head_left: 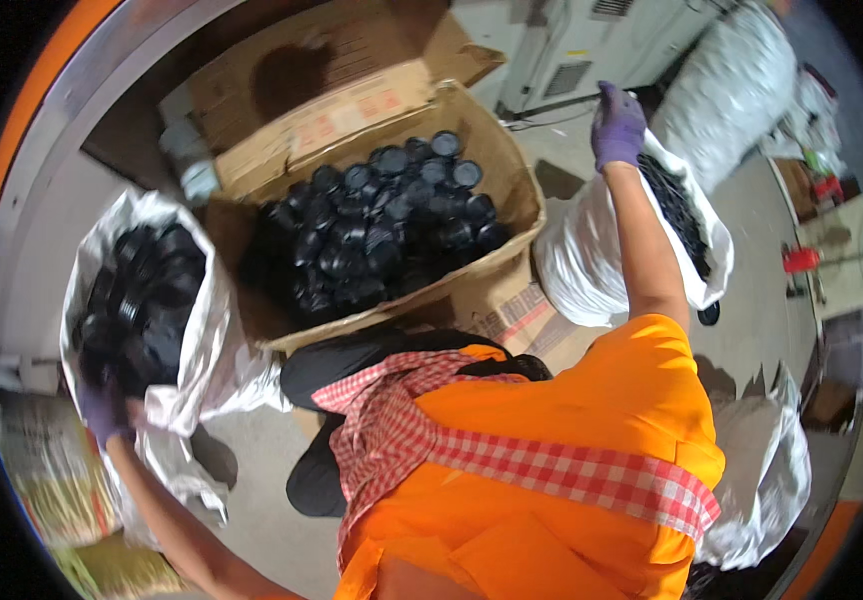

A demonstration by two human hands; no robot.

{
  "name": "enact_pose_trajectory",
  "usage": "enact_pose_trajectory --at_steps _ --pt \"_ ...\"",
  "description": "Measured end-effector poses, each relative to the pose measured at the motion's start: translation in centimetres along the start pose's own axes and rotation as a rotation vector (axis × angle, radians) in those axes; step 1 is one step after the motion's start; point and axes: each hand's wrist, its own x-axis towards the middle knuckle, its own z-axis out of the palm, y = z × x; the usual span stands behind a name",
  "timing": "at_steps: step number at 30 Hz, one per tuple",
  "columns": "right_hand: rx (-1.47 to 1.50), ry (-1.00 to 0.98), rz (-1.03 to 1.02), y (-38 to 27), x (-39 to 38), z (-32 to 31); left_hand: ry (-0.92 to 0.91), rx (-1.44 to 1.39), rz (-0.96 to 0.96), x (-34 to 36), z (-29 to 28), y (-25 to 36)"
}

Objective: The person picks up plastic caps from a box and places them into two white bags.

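Note:
My left hand (107, 408), in a purple glove, reaches to the near side of a white woven sack (217, 330) filled with black round plastic parts (142, 310). Its fingers are lost among the dark parts, so what they hold is hidden. My right hand (619, 128), also gloved in purple, is raised at the far rim of another white sack (582, 260). That one contains thin black strips (674, 205). At least one finger of this hand stretches out, and nothing can be made out in it. Between the sacks stands an open cardboard box (527, 185) of black round lids (382, 210).
A full pale sack (732, 95) stands at the far right, near a grey cabinet (577, 55). Another white sack (767, 480) lies at the lower right. Red-handled equipment (802, 260) is along the right side. Flat cardboard (517, 320) lies under the box.

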Motion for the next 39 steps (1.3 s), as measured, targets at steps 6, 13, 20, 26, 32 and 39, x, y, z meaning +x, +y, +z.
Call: enact_pose_trajectory --at_steps 6,13,20,26,32,39 --pt "-0.477 -0.701 0.7 13.8 -3.4 -3.9 -0.004 0.244 0.042 0.6 -0.9 8.7" --pt "-0.348 -0.174 0.155 6.3 -0.5 -1.0 0.383 0.117 0.198 -3.4 -1.9 17.1" --pt "0.353 -1.137 0.136 -13.9 -7.5 12.7 0.202 -0.407 0.147 -12.2 2.4 26.4" --pt "0.321 -1.161 0.422 -19.8 -13.7 21.8 -0.167 -0.274 -0.003 -19.9 6.7 24.3" --pt "0.253 -1.129 0.369 -22.2 -14.6 26.0 -0.305 -0.305 -0.08 -23.4 9.3 22.8" --pt "0.767 -0.76 0.294 -26.0 -11.6 13.7 -0.362 -0.804 -0.33 -18.9 11.5 26.2"
